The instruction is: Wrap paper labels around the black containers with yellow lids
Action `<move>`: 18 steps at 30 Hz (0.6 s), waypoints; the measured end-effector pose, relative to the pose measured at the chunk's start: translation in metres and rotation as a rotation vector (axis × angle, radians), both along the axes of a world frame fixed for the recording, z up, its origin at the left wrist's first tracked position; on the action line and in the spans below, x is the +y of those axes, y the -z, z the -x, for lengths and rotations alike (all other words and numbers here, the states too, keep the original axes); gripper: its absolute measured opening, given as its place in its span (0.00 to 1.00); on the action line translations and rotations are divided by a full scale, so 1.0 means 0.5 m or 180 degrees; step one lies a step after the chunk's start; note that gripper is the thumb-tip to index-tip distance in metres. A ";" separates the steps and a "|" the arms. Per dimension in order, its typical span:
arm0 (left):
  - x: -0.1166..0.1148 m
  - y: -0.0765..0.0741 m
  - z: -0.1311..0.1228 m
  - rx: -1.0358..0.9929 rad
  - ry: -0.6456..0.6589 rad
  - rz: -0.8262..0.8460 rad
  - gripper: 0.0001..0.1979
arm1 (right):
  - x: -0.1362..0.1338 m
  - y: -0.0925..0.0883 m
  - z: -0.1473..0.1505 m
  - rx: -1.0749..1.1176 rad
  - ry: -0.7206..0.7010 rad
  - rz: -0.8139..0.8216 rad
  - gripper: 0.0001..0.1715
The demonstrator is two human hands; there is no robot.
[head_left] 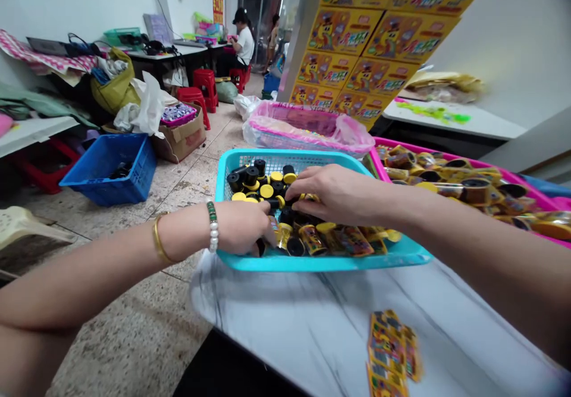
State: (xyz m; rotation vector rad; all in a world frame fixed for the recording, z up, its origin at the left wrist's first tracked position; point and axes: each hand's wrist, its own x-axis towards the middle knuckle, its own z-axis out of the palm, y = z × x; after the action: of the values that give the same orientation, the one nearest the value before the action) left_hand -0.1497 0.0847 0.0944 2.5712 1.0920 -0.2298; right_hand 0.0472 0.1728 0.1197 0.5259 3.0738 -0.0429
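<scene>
A turquoise plastic basket (321,263) sits on the marble-patterned table. Loose black and yellow small cylindrical containers (266,191) fill its back left part. Along its front lie labelled small containers (312,239) with yellow or black ends. My left hand (243,227) is inside the front left corner, fingers curled downward against a labelled container; the fingertips are partly hidden. Over the middle of the basket, my right hand (328,191) reaches down from the right with bent fingers and thumb apart, touching the black and yellow pieces.
Flat printed labels (390,352) lie on the table (285,310). A pink basket (504,177) of labelled containers stands at right, a plastic-lined pink basket (307,123) behind. Stacked yellow boxes (357,46) rise beyond. A blue crate (111,168) is on the floor; a person (243,43) sits far back.
</scene>
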 end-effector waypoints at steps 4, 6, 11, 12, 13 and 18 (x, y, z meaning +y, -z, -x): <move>0.014 0.001 0.008 -0.0163 0.0183 0.0274 0.26 | -0.006 0.006 0.017 -0.0247 -0.0031 0.0260 0.11; 0.018 0.003 0.015 -0.0264 0.0187 0.0397 0.32 | -0.008 0.010 0.030 -0.0383 -0.0082 0.0282 0.12; 0.025 0.004 0.018 -0.0442 -0.0090 0.0572 0.39 | -0.001 0.026 0.070 -0.0763 -0.0023 0.0405 0.13; 0.024 -0.001 0.019 -0.0434 -0.0089 0.0552 0.37 | 0.000 0.029 0.078 -0.0833 0.0022 0.0465 0.13; 0.023 -0.008 0.022 -0.0439 -0.0090 0.0537 0.34 | 0.001 0.033 0.085 -0.0874 0.0060 0.0529 0.14; 0.016 -0.066 0.072 -0.1177 -0.0769 0.0609 0.29 | 0.004 0.049 0.098 -0.0955 0.0051 0.0397 0.10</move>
State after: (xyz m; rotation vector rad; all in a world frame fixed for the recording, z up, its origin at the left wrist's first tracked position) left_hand -0.1858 0.0927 0.1274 2.1742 1.1582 0.1853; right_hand -0.0018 0.1746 0.0953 0.4992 2.7540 -0.1411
